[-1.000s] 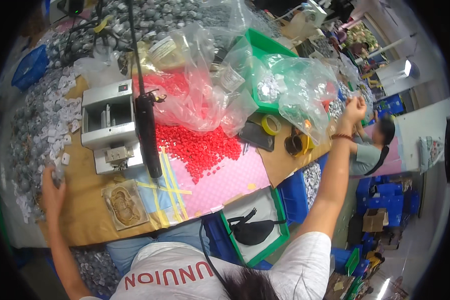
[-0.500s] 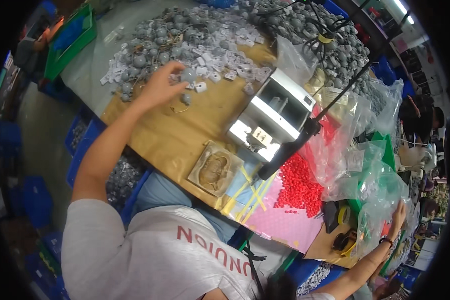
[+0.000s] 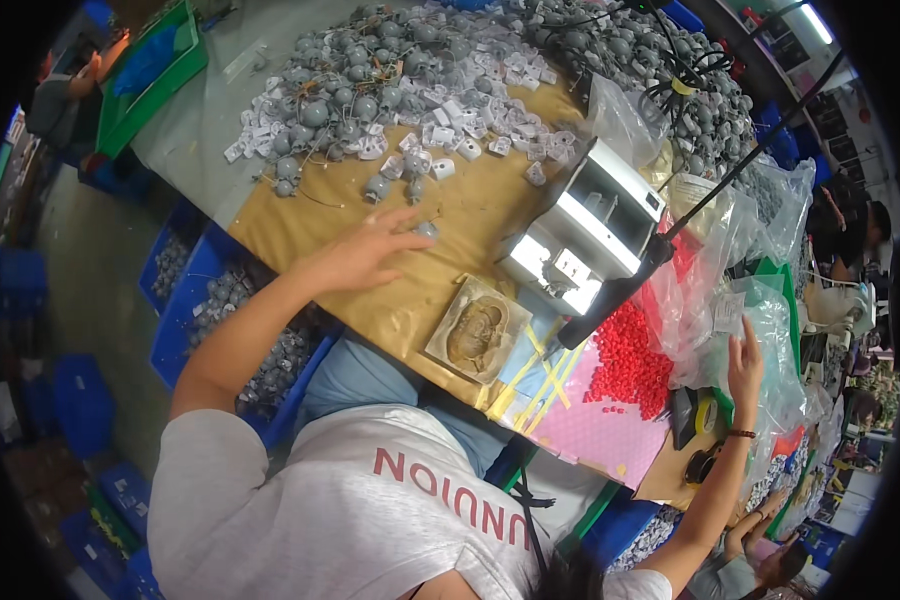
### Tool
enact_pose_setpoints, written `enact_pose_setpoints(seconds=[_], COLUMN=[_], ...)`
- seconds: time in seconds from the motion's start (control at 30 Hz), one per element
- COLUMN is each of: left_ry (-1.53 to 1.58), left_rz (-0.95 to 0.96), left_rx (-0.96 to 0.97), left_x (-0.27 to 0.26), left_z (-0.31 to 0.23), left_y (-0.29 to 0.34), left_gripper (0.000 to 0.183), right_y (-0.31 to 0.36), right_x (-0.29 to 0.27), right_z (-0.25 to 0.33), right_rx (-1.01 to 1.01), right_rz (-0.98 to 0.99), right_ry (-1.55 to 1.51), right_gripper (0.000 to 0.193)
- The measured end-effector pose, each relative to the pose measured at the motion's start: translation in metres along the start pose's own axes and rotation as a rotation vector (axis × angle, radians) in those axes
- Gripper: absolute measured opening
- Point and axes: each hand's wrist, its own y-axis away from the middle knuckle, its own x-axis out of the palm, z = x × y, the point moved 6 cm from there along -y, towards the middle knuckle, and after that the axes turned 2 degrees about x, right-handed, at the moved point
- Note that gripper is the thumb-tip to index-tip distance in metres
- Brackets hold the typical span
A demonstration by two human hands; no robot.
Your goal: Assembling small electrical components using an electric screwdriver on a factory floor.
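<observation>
My left hand [image 3: 375, 250] is over the brown-covered table, closed on a small grey round part [image 3: 426, 229] at its fingertips. Beyond it lie two more grey round parts [image 3: 377, 188] beside a pile of grey balls and white plastic pieces [image 3: 440, 135]. A square block with a rounded hollow [image 3: 478, 330] sits near the table edge, to the right of my left forearm. My right hand [image 3: 745, 368] reaches out at the right beside clear plastic bags [image 3: 760, 300]. Its fingers are stretched out, and nothing shows in them.
A metal machine with an open housing [image 3: 600, 225] stands mid-table, a black bar slanting past it. Small red parts [image 3: 625, 365] cover a pink sheet [image 3: 600, 440]. Blue bins [image 3: 185, 325] of grey parts flank the table at left. A person [image 3: 60, 100] is at far left.
My left hand has drawn back from the pile toward me, with the grey round part. My right hand has moved left and away from the lower right bags. The view has shifted slightly.
</observation>
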Motion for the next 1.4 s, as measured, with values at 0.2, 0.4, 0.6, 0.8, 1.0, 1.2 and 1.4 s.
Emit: enact_pose_setpoints(seconds=[0.2,0.4,0.6,0.8,1.0,1.2,1.4], left_ry=[0.120,-0.351,-0.452,0.083,0.660,1.117,0.840], left_rz=[-0.541,-0.190,0.133,-0.179,-0.037,-0.166,-0.048], left_rx=[-0.068,0.118,-0.135,0.048,0.201,-0.163,-0.360], left_x=[-0.089,-0.052,0.045,-0.048,-0.047,0.034,0.100], left_z=[0.014,0.012,0.049,-0.052,-0.163,-0.133,-0.097], left_y=[-0.007,-0.081,-0.053,-0.041,-0.020,0.006,0.044], left_gripper=[0.035,0.023,0.038,0.041,0.041,0.038,0.043], right_y=[0.024,0.066,0.118,0.113,0.115,0.158,0.176], right_x=[-0.035,-0.020,0.061,0.089,0.118,0.158,0.187], right_z=[-0.014,0.136,0.273,0.337,0.380,0.348,0.327], right_rx=[-0.012,-0.224,-0.544,-0.615,-0.485,0.106,0.012], right_rz=[-0.304,-0.360,-0.014,0.000,0.304,0.728,0.515], right_ry=[0.102,0.001,-0.174,-0.468,-0.878,-1.154,-0.811], right_gripper=[0.038,0.029,0.030,0.041,0.045,0.035,0.015])
